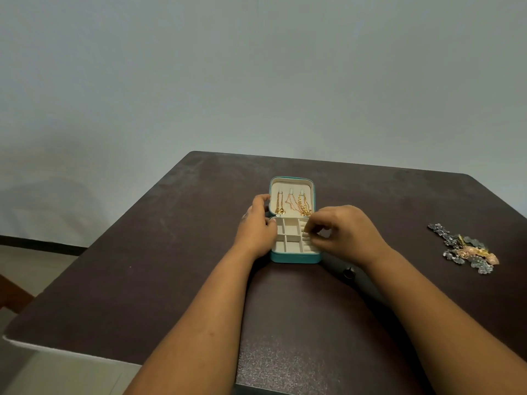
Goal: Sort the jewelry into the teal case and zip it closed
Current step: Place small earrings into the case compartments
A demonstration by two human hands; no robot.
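The teal case (295, 257) lies open in the middle of the dark table, its cream lid flat behind it. Three gold chains (293, 205) hang from hooks in the lid. The cream base is split into small compartments (291, 230) with ring rolls on the right. My left hand (256, 229) grips the case's left side, thumb on the rim. My right hand (339, 230) hovers over the ring rolls with fingertips pinched together; whatever they hold is too small to make out. A pile of grey and gold jewelry (467, 248) lies at the right.
A small dark ring-like object (348, 272) lies on the table just under my right wrist. The table's (142, 266) left edge drops to the floor, and a brown chair corner (11, 295) shows at the far left. A plain wall stands behind.
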